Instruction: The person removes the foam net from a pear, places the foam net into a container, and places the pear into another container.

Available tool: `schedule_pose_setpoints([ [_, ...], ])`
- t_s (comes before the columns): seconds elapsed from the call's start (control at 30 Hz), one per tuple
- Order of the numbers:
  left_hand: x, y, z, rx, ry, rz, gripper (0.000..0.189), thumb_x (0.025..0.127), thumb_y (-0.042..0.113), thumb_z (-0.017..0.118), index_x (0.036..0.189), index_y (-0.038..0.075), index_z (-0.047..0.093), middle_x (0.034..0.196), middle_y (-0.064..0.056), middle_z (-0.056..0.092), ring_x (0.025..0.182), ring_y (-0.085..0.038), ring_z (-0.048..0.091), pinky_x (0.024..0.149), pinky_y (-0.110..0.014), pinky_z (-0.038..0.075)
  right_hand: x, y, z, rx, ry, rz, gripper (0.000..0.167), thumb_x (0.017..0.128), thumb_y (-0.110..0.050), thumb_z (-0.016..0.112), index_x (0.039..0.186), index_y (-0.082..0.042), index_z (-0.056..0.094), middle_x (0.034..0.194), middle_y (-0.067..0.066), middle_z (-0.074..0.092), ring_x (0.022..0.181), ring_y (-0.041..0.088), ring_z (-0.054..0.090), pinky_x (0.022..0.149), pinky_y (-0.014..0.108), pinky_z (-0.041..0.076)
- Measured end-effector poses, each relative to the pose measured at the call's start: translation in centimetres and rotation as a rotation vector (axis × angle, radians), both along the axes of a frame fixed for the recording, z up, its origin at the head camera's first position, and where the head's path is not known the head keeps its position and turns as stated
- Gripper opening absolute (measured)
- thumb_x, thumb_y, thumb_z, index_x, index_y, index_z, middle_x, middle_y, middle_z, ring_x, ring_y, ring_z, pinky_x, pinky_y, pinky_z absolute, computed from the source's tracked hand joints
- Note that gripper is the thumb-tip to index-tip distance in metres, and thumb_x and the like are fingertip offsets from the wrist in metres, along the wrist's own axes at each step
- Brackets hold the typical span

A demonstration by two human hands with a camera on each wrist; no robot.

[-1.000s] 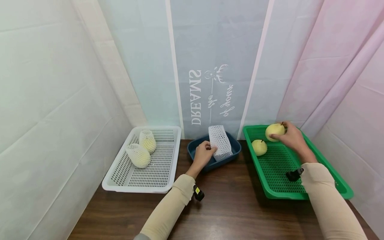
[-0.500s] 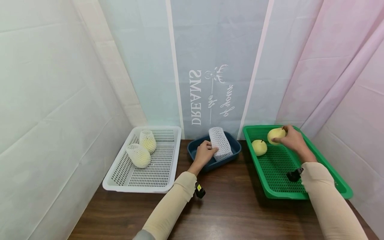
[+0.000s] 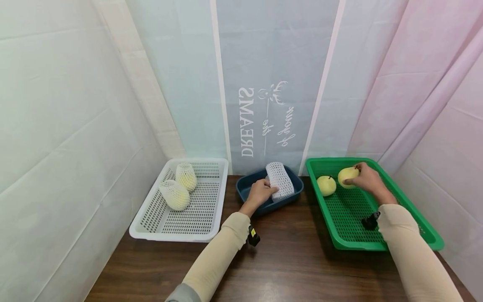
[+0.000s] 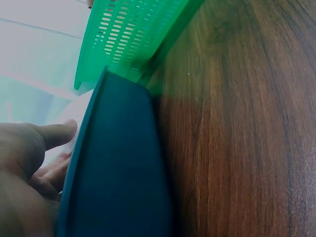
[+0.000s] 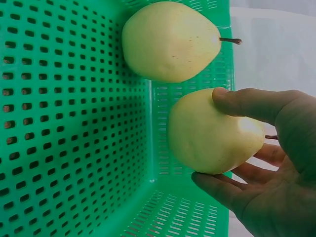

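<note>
With thumb and fingers, my left hand (image 3: 259, 193) pinches a white foam net sleeve (image 3: 281, 181) over the small dark blue tray (image 3: 243, 183). The left wrist view shows the thumb against the sleeve, which the tray's wall (image 4: 118, 158) partly hides. My right hand (image 3: 370, 180) grips a pale yellow pear (image 3: 346, 178) around its sides, stem toward the palm. This pear (image 5: 207, 133) is inside the green basket (image 3: 332, 230), seemingly held above its floor. Beside it rests a second pear (image 5: 170, 42) with its stem showing.
A white basket (image 3: 177, 238) stands at the left with two pears (image 3: 179, 197) in foam nets. All containers sit on a dark wooden table (image 3: 286, 260). A printed curtain (image 3: 271, 50) hangs right behind them, and pale sheets enclose both sides.
My right hand has lowered the pear toward the basket floor and slightly nearer to me. My left hand has shifted a little to the right, and the foam net sleeve with it.
</note>
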State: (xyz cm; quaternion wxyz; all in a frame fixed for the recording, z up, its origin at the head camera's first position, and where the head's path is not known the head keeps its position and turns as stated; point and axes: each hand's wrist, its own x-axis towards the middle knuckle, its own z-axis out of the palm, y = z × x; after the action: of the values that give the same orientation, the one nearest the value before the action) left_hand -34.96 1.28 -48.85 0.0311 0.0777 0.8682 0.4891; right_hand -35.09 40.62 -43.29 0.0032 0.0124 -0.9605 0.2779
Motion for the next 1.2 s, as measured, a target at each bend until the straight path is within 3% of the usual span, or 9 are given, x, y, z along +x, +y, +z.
schedule_pose_setpoints([
  [0.13,-0.4,0.1,-0.3,-0.041,0.009,-0.009,0.026,0.101,0.025,0.075,0.089,0.006,0.063,0.069,0.004,0.052,0.059,-0.009,0.043,0.056,-0.023,0.035,-0.1,-0.1,-0.2,0.008,0.002,0.026,0.084,0.097,-0.026,0.076,0.149,0.024,0.032,0.142,0.05,0.04,0.117,0.06,0.051,0.088,0.066,0.05],
  [0.23,-0.3,0.2,-0.4,-0.036,0.008,0.009,0.024,0.101,0.023,0.076,0.102,0.003,0.061,0.073,0.002,0.054,0.062,-0.011,0.047,0.058,-0.024,0.038,0.0,-0.2,-0.4,0.012,-0.005,0.038,0.082,0.097,-0.026,0.076,0.148,0.022,0.034,0.14,0.049,0.042,0.115,0.059,0.053,0.086,0.064,0.051],
  [0.37,-0.2,0.2,-0.4,-0.034,0.022,0.045,0.042,0.098,0.022,0.079,0.121,0.001,0.052,0.088,-0.007,0.061,0.073,-0.015,0.056,0.065,-0.028,0.045,0.0,-0.3,-0.6,0.019,-0.02,0.044,0.08,0.096,-0.027,0.077,0.147,0.021,0.037,0.139,0.047,0.044,0.112,0.057,0.055,0.084,0.061,0.052],
  [0.6,-0.2,0.4,-0.2,-0.082,0.081,0.074,0.044,0.096,0.019,0.081,0.124,0.005,0.051,0.098,-0.012,0.063,0.079,-0.02,0.058,0.071,-0.033,0.049,-0.2,-0.2,-1.1,0.04,-0.036,0.058,0.08,0.095,-0.027,0.078,0.146,0.02,0.038,0.139,0.046,0.045,0.112,0.057,0.055,0.083,0.059,0.053],
  [0.77,-0.3,0.3,-0.3,-0.163,0.117,-0.01,0.027,0.102,0.017,0.072,0.127,0.007,0.068,0.106,-0.011,0.065,0.085,-0.018,0.06,0.073,-0.032,0.052,-0.2,-0.2,-1.3,0.05,-0.052,0.066,0.08,0.095,-0.026,0.078,0.147,0.02,0.038,0.14,0.047,0.044,0.113,0.058,0.055,0.084,0.059,0.053],
  [0.9,-0.3,0.3,-0.2,-0.225,0.09,-0.097,0.029,0.109,0.02,0.06,0.134,0.01,0.072,0.119,-0.017,0.066,0.093,-0.024,0.063,0.08,-0.036,0.054,-0.1,-0.3,-1.3,0.058,-0.062,0.071,0.079,0.095,-0.024,0.079,0.146,0.021,0.038,0.14,0.048,0.043,0.113,0.058,0.055,0.084,0.06,0.053],
  [1.0,-0.4,0.3,-0.3,-0.275,0.051,-0.169,0.035,0.112,0.022,0.053,0.14,0.011,0.071,0.136,-0.02,0.064,0.114,-0.03,0.063,0.093,-0.039,0.055,0.0,-0.4,-1.3,0.068,-0.069,0.073,0.079,0.095,-0.024,0.08,0.145,0.022,0.038,0.139,0.048,0.043,0.112,0.059,0.055,0.083,0.06,0.054],
  [1.13,-0.4,0.3,-0.3,-0.342,0.015,-0.249,0.04,0.114,0.024,0.046,0.146,0.011,0.066,0.153,-0.015,0.057,0.143,-0.028,0.05,0.115,-0.041,0.048,0.0,-0.4,-1.4,0.07,-0.074,0.075,0.078,0.094,-0.023,0.079,0.144,0.021,0.038,0.137,0.047,0.046,0.111,0.058,0.056,0.083,0.059,0.054],
  [1.2,-0.3,0.2,-0.1,-0.356,0.015,-0.27,0.041,0.114,0.023,0.045,0.146,0.01,0.066,0.151,-0.014,0.061,0.143,-0.028,0.048,0.117,-0.041,0.045,-0.1,-0.5,-1.6,0.066,-0.073,0.078,0.078,0.094,-0.022,0.078,0.144,0.022,0.038,0.135,0.047,0.047,0.11,0.058,0.056,0.083,0.059,0.054],
])
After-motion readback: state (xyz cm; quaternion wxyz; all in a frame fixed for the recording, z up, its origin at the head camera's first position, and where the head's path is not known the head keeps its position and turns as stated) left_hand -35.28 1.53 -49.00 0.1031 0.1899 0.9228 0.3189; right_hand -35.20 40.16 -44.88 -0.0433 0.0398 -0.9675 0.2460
